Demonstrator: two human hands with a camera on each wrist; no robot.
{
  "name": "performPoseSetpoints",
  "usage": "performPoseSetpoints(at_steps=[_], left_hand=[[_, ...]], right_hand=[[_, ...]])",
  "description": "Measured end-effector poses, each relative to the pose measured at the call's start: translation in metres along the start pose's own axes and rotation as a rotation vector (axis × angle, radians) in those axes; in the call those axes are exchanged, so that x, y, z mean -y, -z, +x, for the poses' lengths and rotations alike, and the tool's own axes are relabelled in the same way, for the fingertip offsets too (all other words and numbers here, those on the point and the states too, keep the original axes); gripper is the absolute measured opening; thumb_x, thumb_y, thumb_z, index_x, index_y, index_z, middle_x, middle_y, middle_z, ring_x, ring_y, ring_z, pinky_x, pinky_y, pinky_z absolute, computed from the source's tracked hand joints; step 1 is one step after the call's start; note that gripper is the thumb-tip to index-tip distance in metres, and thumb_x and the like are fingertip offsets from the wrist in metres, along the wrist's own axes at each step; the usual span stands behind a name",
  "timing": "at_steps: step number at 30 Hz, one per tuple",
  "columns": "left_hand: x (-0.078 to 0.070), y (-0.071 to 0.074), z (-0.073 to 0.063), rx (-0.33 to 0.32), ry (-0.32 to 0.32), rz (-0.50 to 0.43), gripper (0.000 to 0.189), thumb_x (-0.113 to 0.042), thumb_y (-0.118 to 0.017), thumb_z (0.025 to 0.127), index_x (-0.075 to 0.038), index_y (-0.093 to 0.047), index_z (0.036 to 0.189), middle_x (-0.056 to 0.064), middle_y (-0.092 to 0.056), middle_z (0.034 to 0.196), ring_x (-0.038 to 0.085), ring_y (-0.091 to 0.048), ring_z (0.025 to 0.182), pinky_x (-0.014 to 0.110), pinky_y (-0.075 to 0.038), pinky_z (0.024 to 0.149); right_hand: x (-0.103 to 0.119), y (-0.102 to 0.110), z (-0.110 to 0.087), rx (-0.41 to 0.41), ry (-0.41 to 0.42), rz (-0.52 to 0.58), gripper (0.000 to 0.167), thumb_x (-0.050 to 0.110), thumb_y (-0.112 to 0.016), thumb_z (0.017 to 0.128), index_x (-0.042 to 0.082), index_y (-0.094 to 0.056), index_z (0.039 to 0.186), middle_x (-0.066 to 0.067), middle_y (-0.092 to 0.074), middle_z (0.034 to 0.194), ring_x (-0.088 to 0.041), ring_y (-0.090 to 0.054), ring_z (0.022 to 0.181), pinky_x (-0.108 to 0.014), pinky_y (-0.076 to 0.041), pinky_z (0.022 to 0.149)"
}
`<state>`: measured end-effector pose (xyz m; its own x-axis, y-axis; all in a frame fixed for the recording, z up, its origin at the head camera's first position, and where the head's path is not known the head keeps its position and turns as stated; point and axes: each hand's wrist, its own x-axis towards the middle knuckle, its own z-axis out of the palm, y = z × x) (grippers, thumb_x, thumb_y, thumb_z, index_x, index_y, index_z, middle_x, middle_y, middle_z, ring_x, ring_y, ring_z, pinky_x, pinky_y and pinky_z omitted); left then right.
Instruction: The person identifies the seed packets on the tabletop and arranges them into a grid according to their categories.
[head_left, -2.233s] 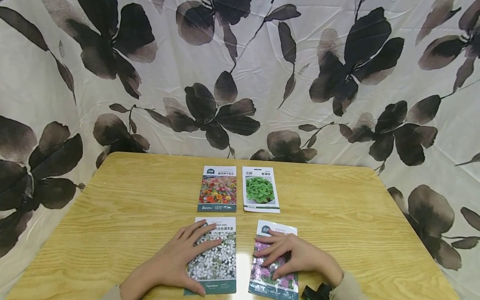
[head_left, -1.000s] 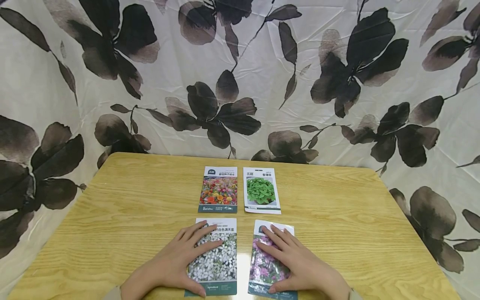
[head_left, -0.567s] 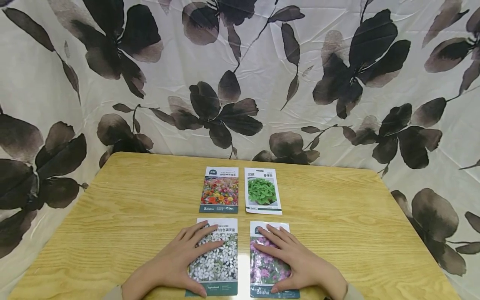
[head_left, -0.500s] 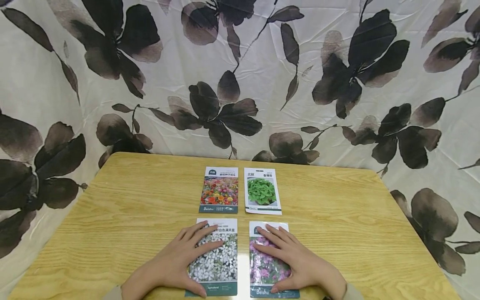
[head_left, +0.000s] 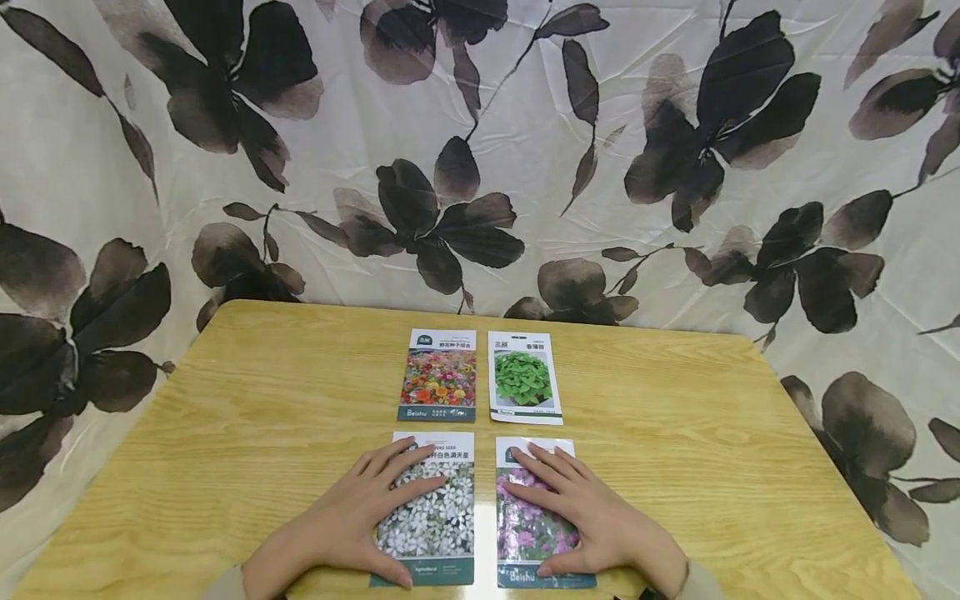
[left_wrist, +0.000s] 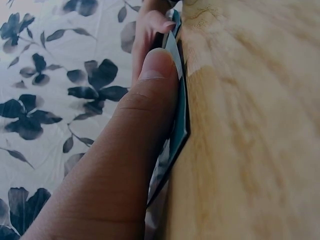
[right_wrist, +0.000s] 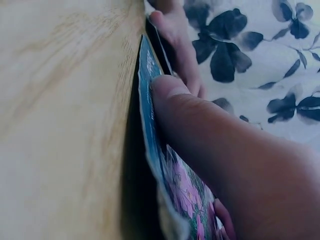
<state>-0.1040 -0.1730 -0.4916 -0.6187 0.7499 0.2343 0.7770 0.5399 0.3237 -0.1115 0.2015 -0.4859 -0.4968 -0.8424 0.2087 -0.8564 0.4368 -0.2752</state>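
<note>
Two seed packets lie side by side near the front of the table. The left one, a white-flower seed packet (head_left: 442, 517), is under my left hand (head_left: 360, 517), whose fingers are spread over its left half. My right hand (head_left: 592, 517) rests on the pink-flower seed packet (head_left: 525, 521), fingers spread and thumb on its lower band. In the left wrist view the thumb (left_wrist: 150, 95) lies along the packet's teal edge. In the right wrist view the thumb (right_wrist: 200, 110) presses on the pink packet, whose near edge stands a little off the table.
Behind these lie a mixed-flower seed packet (head_left: 438, 377) and a green-leaf seed packet (head_left: 523, 379), side by side. The wooden table (head_left: 247, 400) reaches back to a white cloth (head_left: 540, 167) printed with dark flowers.
My right hand has spread its fingers and drawn the pink-flower packet slightly left, straightening it beside the white-flower packet. The left hand has stayed in place.
</note>
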Motion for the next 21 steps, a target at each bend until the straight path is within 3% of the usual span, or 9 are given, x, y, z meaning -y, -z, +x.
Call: performPoseSetpoints(at_steps=[11,21], left_hand=[[0.0003,0.0000,-0.0013,-0.002,-0.004,0.024,0.105,-0.085,-0.061,0.070,-0.031,-0.034,0.156,0.007,-0.021,0.163,0.038,-0.020,0.147,0.063,-0.032,0.103],[-0.0005,-0.0015,0.0007,-0.006,-0.009,0.030,0.105,-0.085,-0.060,0.070,-0.030,-0.034,0.156,0.008,-0.022,0.163,0.039,-0.021,0.146,0.064,-0.033,0.102]], right_hand=[[-0.0005,-0.0038,0.0025,-0.018,0.007,0.005,0.087,0.078,-0.038,0.089,0.023,-0.034,0.157,-0.011,-0.019,0.164,-0.037,-0.018,0.149,-0.053,-0.010,0.113],[-0.0026,-0.0039,0.0021,-0.048,0.020,0.011,0.088,0.079,-0.037,0.089,0.022,-0.037,0.156,-0.013,-0.022,0.163,-0.039,-0.021,0.147,-0.059,-0.015,0.111]])
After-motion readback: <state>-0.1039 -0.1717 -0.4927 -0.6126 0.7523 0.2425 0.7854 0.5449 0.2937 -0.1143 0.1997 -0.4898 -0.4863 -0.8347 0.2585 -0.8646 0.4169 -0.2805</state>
